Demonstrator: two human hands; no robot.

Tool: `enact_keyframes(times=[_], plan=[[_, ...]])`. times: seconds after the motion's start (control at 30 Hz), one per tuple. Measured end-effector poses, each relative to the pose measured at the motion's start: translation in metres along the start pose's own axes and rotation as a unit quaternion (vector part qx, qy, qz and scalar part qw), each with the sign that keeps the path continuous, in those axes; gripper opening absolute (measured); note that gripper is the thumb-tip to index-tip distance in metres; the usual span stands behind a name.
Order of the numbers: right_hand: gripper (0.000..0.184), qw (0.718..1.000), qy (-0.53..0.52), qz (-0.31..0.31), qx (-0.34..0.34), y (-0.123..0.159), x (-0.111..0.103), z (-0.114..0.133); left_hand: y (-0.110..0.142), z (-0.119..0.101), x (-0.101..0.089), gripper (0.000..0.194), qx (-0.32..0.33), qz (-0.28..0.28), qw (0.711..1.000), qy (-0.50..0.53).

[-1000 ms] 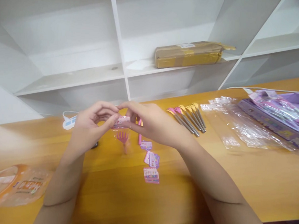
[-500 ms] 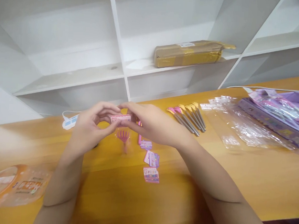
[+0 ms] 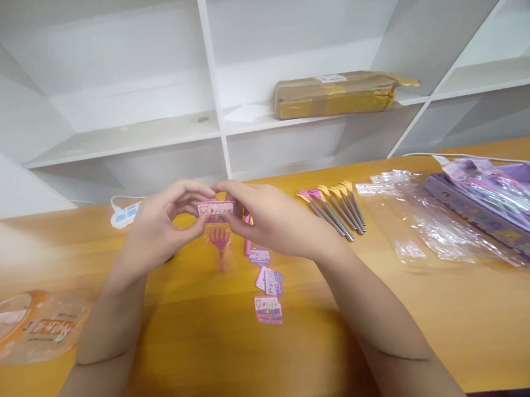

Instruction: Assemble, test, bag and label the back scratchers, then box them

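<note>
My left hand (image 3: 162,218) and my right hand (image 3: 272,220) meet over the table, thumbs and fingers pinching a small pink printed card (image 3: 216,209) from both sides. Just below the card, a clear plastic bag shows a pink back scratcher (image 3: 219,240) with a claw-shaped head; whether the card is fixed to the bag I cannot tell. Partly behind my right hand is a pink stick-like thing (image 3: 247,246). Nearer to me, small printed cards lie in a row: a purple one (image 3: 259,257), an overlapping pile (image 3: 269,281) and a pink one (image 3: 268,309).
Several metal-handled back scratchers (image 3: 337,210) lie right of my hands. Beyond them are clear plastic bags (image 3: 409,228) and a purple box (image 3: 479,218) of packaged items. An orange-labelled bottle (image 3: 29,328) lies left, a power strip (image 3: 125,215) behind. A taped parcel (image 3: 337,96) sits on the shelf.
The card between my fingers has tipped so more of its printed face shows. My hands stay almost in the same place.
</note>
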State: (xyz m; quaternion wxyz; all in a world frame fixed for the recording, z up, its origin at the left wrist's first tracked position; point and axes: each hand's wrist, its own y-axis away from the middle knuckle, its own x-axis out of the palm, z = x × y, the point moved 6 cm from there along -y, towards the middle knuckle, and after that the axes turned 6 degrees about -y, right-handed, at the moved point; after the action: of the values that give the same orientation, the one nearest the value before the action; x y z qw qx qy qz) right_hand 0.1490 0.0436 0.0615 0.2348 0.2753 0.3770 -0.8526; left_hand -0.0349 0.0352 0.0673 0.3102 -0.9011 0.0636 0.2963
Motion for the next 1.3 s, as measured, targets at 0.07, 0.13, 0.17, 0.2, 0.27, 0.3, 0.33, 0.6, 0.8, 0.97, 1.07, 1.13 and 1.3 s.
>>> enact_keyframes(times=[0.07, 0.13, 0.17, 0.2, 0.27, 0.3, 0.33, 0.6, 0.8, 0.97, 1.07, 1.13, 1.3], plan=[[0.039, 1.0, 0.001, 0.003, -0.003, 0.001, 0.0, 0.0, 0.0, 0.001, 0.0, 0.028, -0.002, 0.005, 1.0, -0.009], [0.041, 1.0, 0.002, 0.003, 0.0, 0.001, 0.0, -0.001, 0.0, 0.001, 0.0, 0.028, -0.003, 0.008, 1.0, -0.015], [0.041, 1.0, 0.002, 0.001, 0.003, 0.001, 0.0, -0.001, 0.0, 0.001, 0.0, 0.028, -0.005, 0.007, 1.0, -0.017], [0.04, 1.0, 0.003, -0.001, 0.007, 0.0, 0.001, -0.001, 0.0, 0.001, 0.001, 0.028, -0.006, 0.006, 1.0, -0.016], [0.036, 1.0, -0.001, -0.003, 0.012, -0.001, 0.002, 0.0, 0.0, 0.0, 0.002, 0.027, -0.008, 0.004, 1.0, -0.011], [0.034, 1.0, -0.004, -0.001, 0.012, -0.001, 0.003, 0.0, 0.0, -0.001, 0.002, 0.027, -0.009, 0.004, 1.0, -0.008], [0.031, 1.0, -0.007, 0.001, 0.013, -0.002, 0.004, 0.0, 0.0, -0.002, 0.003, 0.027, -0.01, 0.005, 1.0, -0.005], [0.028, 1.0, -0.015, 0.014, 0.01, -0.004, 0.005, 0.0, 0.0, -0.004, 0.004, 0.025, 0.0, 0.014, 1.0, -0.009], [0.043, 1.0, -0.007, 0.025, 0.016, 0.0, -0.002, -0.006, 0.0, -0.001, 0.001, 0.027, -0.012, 0.027, 0.999, -0.045], [0.025, 0.977, -0.012, 0.2, 0.077, 0.003, 0.016, -0.026, 0.0, 0.002, -0.003, 0.026, -0.026, 0.015, 0.997, -0.067], [0.025, 0.952, -0.035, 0.291, 0.089, 0.0, 0.036, -0.039, 0.0, 0.002, -0.003, 0.025, -0.024, 0.012, 0.997, -0.069], [0.022, 0.949, -0.048, 0.3, 0.083, -0.006, 0.048, -0.046, 0.0, 0.001, -0.002, 0.026, -0.02, 0.019, 0.997, -0.07], [0.014, 0.94, -0.087, 0.317, 0.088, -0.013, 0.076, -0.058, 0.0, 0.001, -0.001, 0.027, -0.018, 0.045, 0.995, -0.09]])
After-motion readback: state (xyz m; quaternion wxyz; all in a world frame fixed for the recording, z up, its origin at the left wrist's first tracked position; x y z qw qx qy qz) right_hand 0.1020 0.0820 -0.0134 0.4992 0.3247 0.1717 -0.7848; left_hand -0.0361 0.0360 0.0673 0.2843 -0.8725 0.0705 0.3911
